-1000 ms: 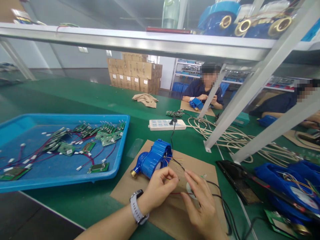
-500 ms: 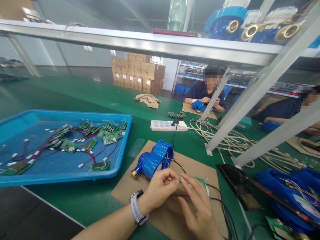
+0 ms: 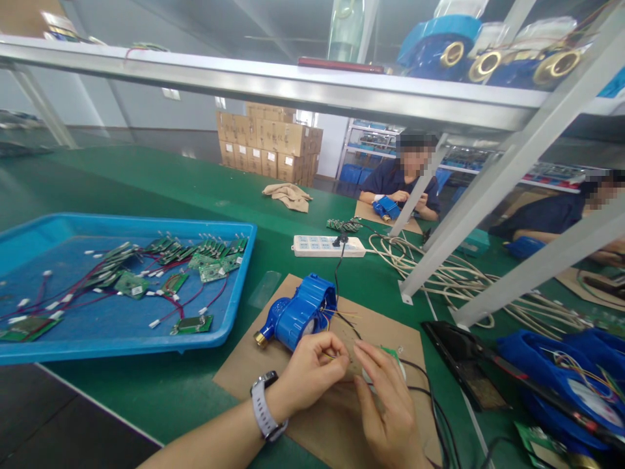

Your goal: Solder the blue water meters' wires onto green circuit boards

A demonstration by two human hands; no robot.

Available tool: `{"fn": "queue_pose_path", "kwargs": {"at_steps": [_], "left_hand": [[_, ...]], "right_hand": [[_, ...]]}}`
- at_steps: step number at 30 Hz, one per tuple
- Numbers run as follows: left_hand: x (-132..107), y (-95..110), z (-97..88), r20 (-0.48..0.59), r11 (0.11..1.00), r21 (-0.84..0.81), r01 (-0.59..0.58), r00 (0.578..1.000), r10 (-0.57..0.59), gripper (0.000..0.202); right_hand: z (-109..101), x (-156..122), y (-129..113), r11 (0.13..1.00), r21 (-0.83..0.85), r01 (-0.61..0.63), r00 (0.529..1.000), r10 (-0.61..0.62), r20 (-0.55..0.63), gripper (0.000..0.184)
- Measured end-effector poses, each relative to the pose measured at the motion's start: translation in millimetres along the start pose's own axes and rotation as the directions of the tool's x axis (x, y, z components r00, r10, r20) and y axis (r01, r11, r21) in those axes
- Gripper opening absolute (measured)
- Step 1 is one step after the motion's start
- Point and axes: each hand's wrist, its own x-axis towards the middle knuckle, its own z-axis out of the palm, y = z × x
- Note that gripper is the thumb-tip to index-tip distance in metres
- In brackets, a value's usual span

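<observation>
My left hand point(image 3: 310, 374), with a watch on its wrist, is closed in a pinch on a thin yellowish wire point(image 3: 331, 356). Just beyond it a blue water meter point(image 3: 291, 316) with a brass end lies on a brown cardboard sheet point(image 3: 254, 371), thin wires coming out of its open housing. Facing the left fingertips, my right hand point(image 3: 390, 410) has its fingers stretched out and its thumb apart. Partly hidden behind the right fingers is a green circuit board point(image 3: 392, 352) with a whitish round edge beside it.
On the left stands a blue tray point(image 3: 244, 280) of wired circuit boards. A power strip point(image 3: 322, 246), coiled cables point(image 3: 420, 260) and a cloth point(image 3: 288, 195) lie farther back. More blue meters point(image 3: 551, 384) sit at right, beside shelf posts point(image 3: 493, 169). Two people work across the table.
My right fingers have drawn slightly away from the left fingertips, widening the gap. A dark red wire that showed beneath the hands is now mostly out of sight. The meter stays put.
</observation>
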Motion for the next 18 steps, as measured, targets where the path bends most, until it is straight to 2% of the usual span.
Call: {"fn": "queue_pose_path", "kwargs": {"at_steps": [8, 18], "left_hand": [[-0.5, 0.3, -0.1, 0.01, 1.0, -0.015, 0.021, 1.0, -0.021, 0.017], [-1.7, -0.5, -0.3, 0.023, 0.999, 0.022, 0.032, 0.999, -0.033, 0.02]], "right_hand": [[-1.3, 2.7, -1.3, 0.999, 0.044, 0.017, 0.999, -0.015, -0.049, 0.035], [-3.5, 6.0, -0.5, 1.0, 0.024, 0.002, 0.991, 0.001, -0.131, 0.026]]}}
